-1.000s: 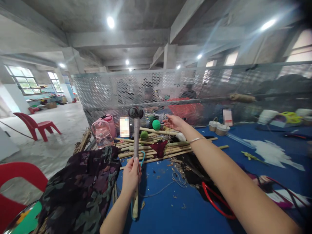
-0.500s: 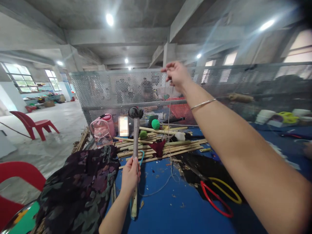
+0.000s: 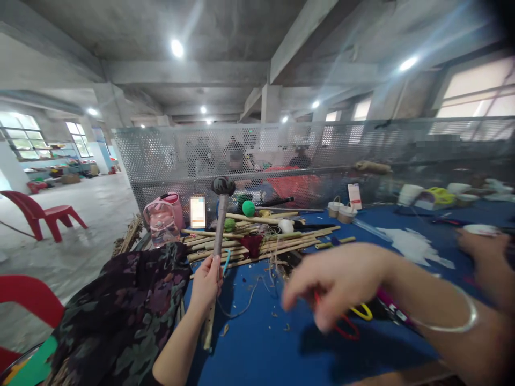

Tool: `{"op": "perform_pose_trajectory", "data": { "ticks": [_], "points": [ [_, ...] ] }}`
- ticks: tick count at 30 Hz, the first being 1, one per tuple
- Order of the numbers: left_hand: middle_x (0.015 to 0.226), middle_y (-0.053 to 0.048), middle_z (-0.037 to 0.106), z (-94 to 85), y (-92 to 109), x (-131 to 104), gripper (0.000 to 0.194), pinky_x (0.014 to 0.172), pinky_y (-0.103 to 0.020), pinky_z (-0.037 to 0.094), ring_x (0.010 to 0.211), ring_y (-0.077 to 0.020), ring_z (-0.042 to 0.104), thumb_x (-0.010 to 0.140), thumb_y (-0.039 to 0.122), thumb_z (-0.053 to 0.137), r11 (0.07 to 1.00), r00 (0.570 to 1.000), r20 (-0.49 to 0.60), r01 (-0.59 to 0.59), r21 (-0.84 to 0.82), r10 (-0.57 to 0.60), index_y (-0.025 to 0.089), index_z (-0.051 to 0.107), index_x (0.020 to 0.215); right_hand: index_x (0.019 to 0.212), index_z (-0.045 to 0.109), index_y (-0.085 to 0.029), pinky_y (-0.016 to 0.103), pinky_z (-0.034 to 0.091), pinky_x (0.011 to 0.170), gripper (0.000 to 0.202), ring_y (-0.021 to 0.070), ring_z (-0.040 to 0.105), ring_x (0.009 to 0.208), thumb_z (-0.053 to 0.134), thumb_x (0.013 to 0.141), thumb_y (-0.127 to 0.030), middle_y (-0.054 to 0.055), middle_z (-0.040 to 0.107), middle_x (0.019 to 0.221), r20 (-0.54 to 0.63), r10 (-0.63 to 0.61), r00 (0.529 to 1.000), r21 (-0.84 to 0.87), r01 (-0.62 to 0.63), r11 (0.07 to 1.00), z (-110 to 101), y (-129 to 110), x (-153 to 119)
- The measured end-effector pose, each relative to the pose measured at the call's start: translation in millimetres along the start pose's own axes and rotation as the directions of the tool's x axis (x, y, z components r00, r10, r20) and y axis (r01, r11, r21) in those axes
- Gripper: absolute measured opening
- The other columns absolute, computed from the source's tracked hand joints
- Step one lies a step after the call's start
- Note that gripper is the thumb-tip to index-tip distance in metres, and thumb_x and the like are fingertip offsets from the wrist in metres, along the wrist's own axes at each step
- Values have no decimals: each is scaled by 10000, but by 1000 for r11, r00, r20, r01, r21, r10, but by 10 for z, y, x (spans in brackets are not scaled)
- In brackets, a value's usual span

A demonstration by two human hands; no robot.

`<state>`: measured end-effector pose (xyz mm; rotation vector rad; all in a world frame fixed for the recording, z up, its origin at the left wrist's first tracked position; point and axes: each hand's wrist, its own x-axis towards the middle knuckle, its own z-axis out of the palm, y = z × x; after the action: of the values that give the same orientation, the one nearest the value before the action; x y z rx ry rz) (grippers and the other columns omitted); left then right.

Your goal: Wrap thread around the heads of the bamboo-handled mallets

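Note:
My left hand (image 3: 206, 281) is closed around a stick wrapped in grey cord (image 3: 220, 225). A dark, patterned rounded head (image 3: 223, 185) tops the stick, and its bare wooden end (image 3: 208, 329) shows below my fist. A loose grey cord (image 3: 250, 305) trails from it across the table. My right hand (image 3: 333, 284), blurred by motion, hovers over scissors (image 3: 349, 329) with red and yellow handles. Its thumb and fingers are apart, and nothing shows held in them. The hand partly hides the scissors.
Several thin wooden sticks (image 3: 261, 247) lie across the blue table (image 3: 257, 354), near a green ball (image 3: 248, 208). Dark patterned cloth (image 3: 132, 305) hangs at the left beside a pink bag (image 3: 163, 217). A perforated metal screen (image 3: 161, 150) stands behind. Another person's hand (image 3: 480, 252) is at right.
My right hand has come down from in front of the screen to above the scissors, letting go of the raised cord, which now lies slack. My left hand still holds the wrapped stick.

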<state>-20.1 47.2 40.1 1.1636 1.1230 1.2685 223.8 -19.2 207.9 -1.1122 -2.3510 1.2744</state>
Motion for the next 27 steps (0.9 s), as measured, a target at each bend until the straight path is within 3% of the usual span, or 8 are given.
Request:
{"op": "perform_pose_trajectory", "data": {
  "ticks": [2, 5, 6, 9, 12, 21, 24, 27],
  "points": [
    [453, 90, 342, 22, 46, 0, 335, 348, -161, 209, 341, -53, 284, 747, 520, 471, 986, 994, 15, -107, 127, 106, 187, 507, 753, 740, 667, -225, 274, 440, 587, 370, 193, 592, 667, 804, 399, -270, 28, 646, 725, -171, 58, 984, -42, -66, 997, 258, 386, 93],
    [477, 53, 432, 129, 131, 4, 306, 433, -181, 272, 425, -83, 386, 781, 441, 463, 860, 946, 50, -312, 403, 319, 172, 603, 820, 977, 614, -233, 339, 430, 763, 485, 257, 539, 972, 758, 530, -357, 94, 599, 1043, -623, -32, 782, 124, 139, 982, 552, 798, 557],
    [498, 37, 475, 175, 151, 5, 297, 466, -188, 296, 458, -97, 424, 789, 411, 458, 806, 928, 70, -354, 475, 366, 172, 623, 852, 1070, 559, -237, 338, 425, 779, 545, 240, 530, 998, 729, 577, -396, 91, 576, 1085, -640, -28, 768, 253, 245, 936, 649, 875, 755],
    [698, -33, 627, 284, 148, 4, 282, 578, -217, 363, 605, -141, 537, 802, 299, 440, 709, 896, 145, -423, 564, 420, 179, 626, 976, 1071, 493, -220, 293, 437, 675, 513, 173, 581, 807, 627, 668, -507, 45, 599, 914, -510, 11, 860, 607, 350, 713, 928, 983, 1276],
    [791, -69, 657, 292, 72, -10, 286, 621, -233, 381, 679, -164, 573, 810, 263, 428, 702, 910, 150, -396, 592, 387, 180, 609, 1015, 934, 511, -188, 240, 396, 567, 462, 125, 538, 628, 690, 616, -471, -4, 572, 733, -507, 38, 861, 638, 345, 689, 1084, 1041, 1495],
    [606, -9, 566, 194, 24, -32, 294, 548, -205, 314, 532, -129, 469, 821, 338, 410, 701, 921, 78, -343, 625, 381, 171, 615, 950, 634, 532, -168, 225, 284, 496, 279, 88, 363, 496, 617, 694, -427, -46, 426, 531, -603, 119, 789, 460, 222, 860, 943, 1151, 1216],
    [595, -3, 556, 219, 37, -62, 293, 535, -201, 307, 518, -126, 450, 816, 348, 416, 719, 921, 64, -341, 606, 383, 171, 615, 936, 802, 547, -200, 229, 358, 550, 300, 121, 480, 622, 644, 669, -451, -23, 514, 661, -609, 170, 775, 589, 299, 750, 1006, 1136, 1215],
    [689, -27, 609, 249, 29, -105, 315, 572, -209, 342, 565, -136, 491, 804, 343, 431, 742, 921, 62, -349, 572, 385, 177, 602, 1010, 1005, 491, -252, 248, 411, 630, 462, 142, 545, 774, 689, 632, -440, -1, 565, 826, -475, 102, 874, 759, 349, 550, 1151, 1106, 1246]
  ]
}}
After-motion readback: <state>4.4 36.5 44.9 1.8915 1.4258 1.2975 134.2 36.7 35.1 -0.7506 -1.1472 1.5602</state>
